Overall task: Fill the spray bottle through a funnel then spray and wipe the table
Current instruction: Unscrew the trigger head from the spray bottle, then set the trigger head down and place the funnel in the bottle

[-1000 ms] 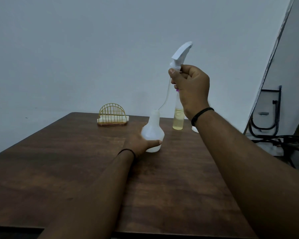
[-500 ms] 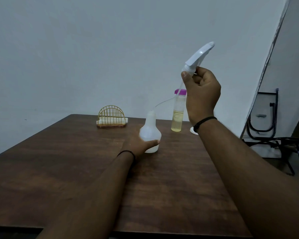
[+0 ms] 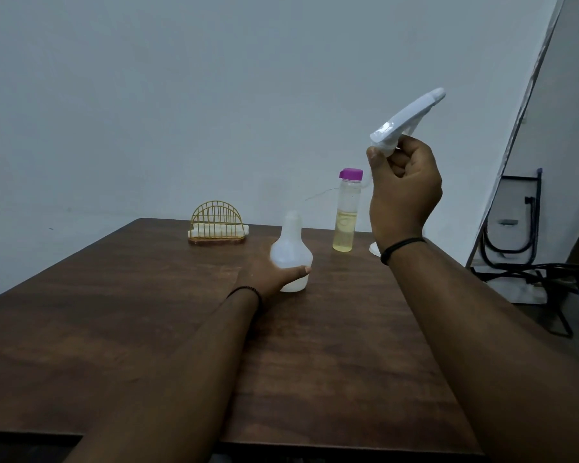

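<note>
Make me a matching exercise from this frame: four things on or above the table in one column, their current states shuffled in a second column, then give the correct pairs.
Things
1. spray bottle
2. trigger sprayer head
3. purple-capped bottle
4. gold wire holder

States
A. capped, part full of yellowish liquid
B. neck open, steadied on the table by the left hand
C. at the far edge, with a white cloth in it
D. held up in the air by the right hand

Pairs: 1-B, 2-D, 3-A, 4-C
</note>
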